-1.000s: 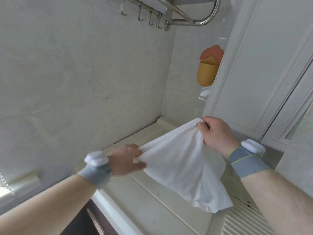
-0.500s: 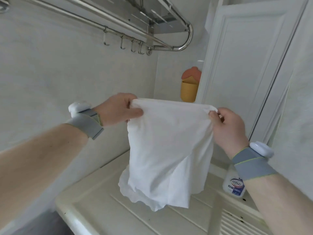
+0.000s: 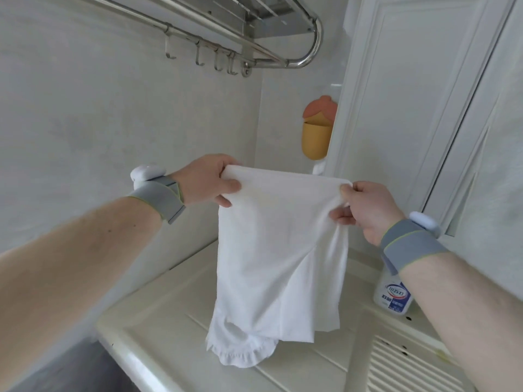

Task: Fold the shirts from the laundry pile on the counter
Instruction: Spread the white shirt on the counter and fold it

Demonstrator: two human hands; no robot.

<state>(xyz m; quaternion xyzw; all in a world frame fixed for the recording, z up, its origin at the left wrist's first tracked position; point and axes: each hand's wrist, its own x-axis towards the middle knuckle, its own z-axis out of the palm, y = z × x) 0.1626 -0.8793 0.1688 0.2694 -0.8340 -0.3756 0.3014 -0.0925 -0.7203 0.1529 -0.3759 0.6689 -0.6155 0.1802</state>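
We face a pale tiled corner with a steel towel rack (image 3: 268, 32) above a cream counter (image 3: 158, 321). Our left hand (image 3: 208, 181) and right hand (image 3: 368, 210) pinch the white shirt (image 3: 277, 256) by its top corners, its hem touching the counter's middle. A bottle (image 3: 394, 295) by the back edge carries a blue label we cannot read.

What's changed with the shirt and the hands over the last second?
Both hands raised the white shirt from low over the counter and drew its top edge out level, so it now hangs down with its bottom end bunched on the counter. Unchanged: the left hand and right hand still pinch the top corners.
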